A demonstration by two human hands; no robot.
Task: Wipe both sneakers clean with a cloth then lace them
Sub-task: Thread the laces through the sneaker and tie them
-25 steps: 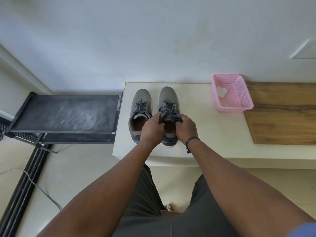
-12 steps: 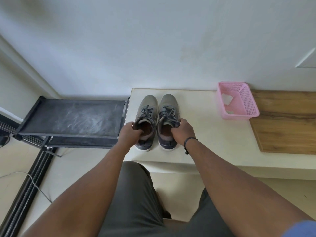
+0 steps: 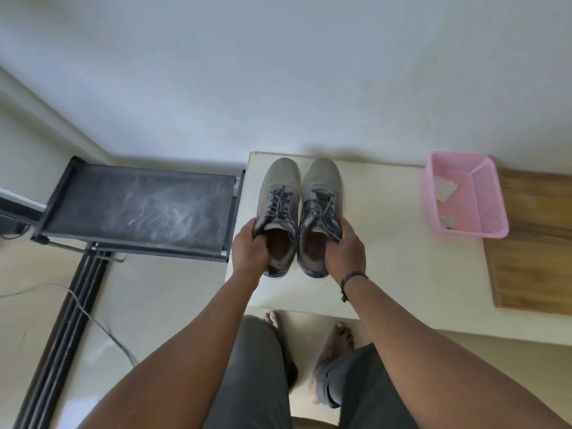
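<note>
Cream tabletop (image 3: 387, 243) against pale grey wall (image 3: 278, 72)

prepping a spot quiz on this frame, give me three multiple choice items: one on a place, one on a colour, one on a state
1. Where does the pink basket stand relative to the sneakers?
A. to their right, on the white table
B. on the black rack
C. on the floor

2. What colour are the laces?
A. white
B. dark grey
C. red

3. What are the hands doing?
A. both rest flat on the table
B. each grips one sneaker
C. both hold a cloth

Answers:
1. A, since the basket sits at the table's right end.
2. B, as both sneakers show dark grey laces.
3. B: the left hand grips the left sneaker, the right hand the right sneaker.
</note>
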